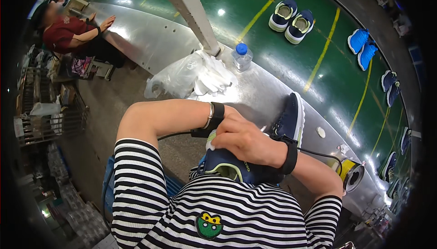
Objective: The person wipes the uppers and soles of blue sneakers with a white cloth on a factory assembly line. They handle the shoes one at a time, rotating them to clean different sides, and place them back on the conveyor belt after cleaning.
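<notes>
A navy shoe [220, 159] with a lime-edged opening is held close against my striped shirt. My right hand [248, 142] lies across it, fingers bent and pressed together at its left end. A bit of soft-looking white [210, 142] shows at those fingertips; whether it is cloth or part of the shoe, I cannot make out. My left hand [231, 112] reaches in from the left behind the right one, its fingers hidden. Both wrists wear black bands with cords. A second navy shoe [288, 117] with a white sole lies on the metal ledge, just beyond my right hand.
A clear plastic bag [180, 76] with white contents and a blue-capped bottle [242, 58] stand by a metal post [189, 10]. Beyond runs a green belt [268, 53] carrying several shoes. A yellow can [349, 172] is at right. A co-worker [68, 35] sits at far left.
</notes>
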Action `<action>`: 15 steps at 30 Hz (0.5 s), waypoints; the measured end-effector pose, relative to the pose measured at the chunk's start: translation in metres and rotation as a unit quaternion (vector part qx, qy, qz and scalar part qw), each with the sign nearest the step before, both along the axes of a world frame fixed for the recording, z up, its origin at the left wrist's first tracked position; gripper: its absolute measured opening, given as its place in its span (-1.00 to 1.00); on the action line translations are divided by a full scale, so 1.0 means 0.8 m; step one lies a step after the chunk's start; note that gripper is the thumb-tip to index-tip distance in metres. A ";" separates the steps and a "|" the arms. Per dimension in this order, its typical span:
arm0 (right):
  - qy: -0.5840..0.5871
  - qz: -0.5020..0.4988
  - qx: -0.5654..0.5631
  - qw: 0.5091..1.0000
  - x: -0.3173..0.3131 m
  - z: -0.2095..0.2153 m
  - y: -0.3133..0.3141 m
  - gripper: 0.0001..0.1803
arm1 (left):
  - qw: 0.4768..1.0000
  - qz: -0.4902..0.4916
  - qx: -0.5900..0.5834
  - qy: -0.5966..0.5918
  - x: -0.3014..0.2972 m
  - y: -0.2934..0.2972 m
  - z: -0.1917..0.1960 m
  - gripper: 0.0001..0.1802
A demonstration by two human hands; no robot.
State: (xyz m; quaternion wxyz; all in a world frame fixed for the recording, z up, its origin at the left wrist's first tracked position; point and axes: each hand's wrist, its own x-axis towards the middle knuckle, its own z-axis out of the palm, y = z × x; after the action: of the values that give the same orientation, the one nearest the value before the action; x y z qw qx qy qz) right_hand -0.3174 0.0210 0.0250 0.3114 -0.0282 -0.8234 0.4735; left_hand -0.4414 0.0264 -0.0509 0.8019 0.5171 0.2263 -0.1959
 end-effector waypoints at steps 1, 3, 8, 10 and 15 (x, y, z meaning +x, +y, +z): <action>-0.013 0.012 -0.002 1.000 0.001 0.001 0.000 -0.74 | 1.000 0.004 -0.019 0.000 -0.001 -0.003 0.005 -0.53; -0.040 0.038 -0.008 0.998 0.009 0.004 -0.003 -0.73 | 0.999 0.005 -0.039 -0.007 0.000 -0.002 0.004 -0.53; -0.082 0.025 -0.030 0.996 0.047 0.005 -0.007 -0.57 | 1.000 -0.002 0.011 -0.023 0.006 -0.002 -0.007 -0.53; -0.080 0.022 -0.025 0.996 0.044 0.004 -0.005 -0.62 | 0.999 -0.006 0.032 -0.023 0.008 -0.001 -0.011 -0.53; -0.054 0.020 0.022 0.998 0.006 0.006 0.000 -0.72 | 1.000 -0.010 0.013 -0.020 0.010 0.004 -0.004 -0.54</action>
State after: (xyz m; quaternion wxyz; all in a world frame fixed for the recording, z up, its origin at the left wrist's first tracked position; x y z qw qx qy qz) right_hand -0.3130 0.0212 0.0300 0.2577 -0.0299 -0.8494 0.4596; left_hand -0.4336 0.0300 -0.0540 0.7972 0.5338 0.2079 -0.1907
